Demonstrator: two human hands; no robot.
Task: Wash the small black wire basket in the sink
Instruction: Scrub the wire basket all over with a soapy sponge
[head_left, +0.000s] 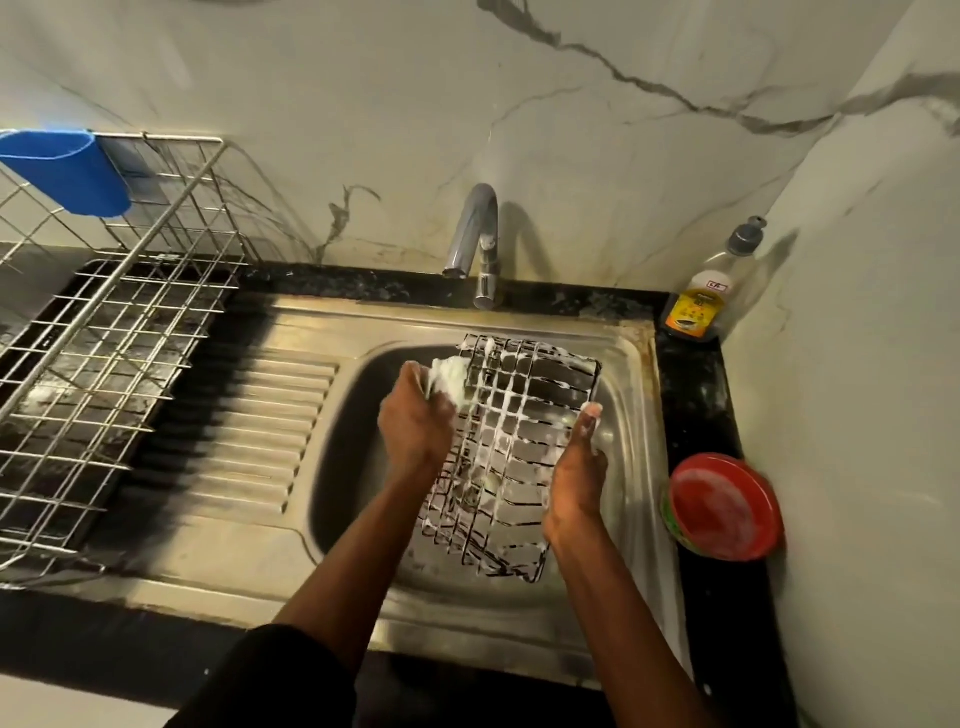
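Observation:
The small black wire basket (511, 452) is held tilted over the steel sink (631, 415), its wires coated in white foam. My left hand (415, 415) grips a soapy pale sponge (451, 382) and presses it against the basket's upper left side. My right hand (576, 478) clasps the basket's right edge, thumb up along the wire. No water runs from the chrome tap (475, 239) above the basin.
A large silver wire dish rack (104, 364) stands on the left, with a blue plastic cup (67, 171) hung on its rim. The ribbed drainboard (249, 441) lies between rack and basin. A dish-soap bottle (711, 291) and a red round tub (724, 506) sit on the right counter.

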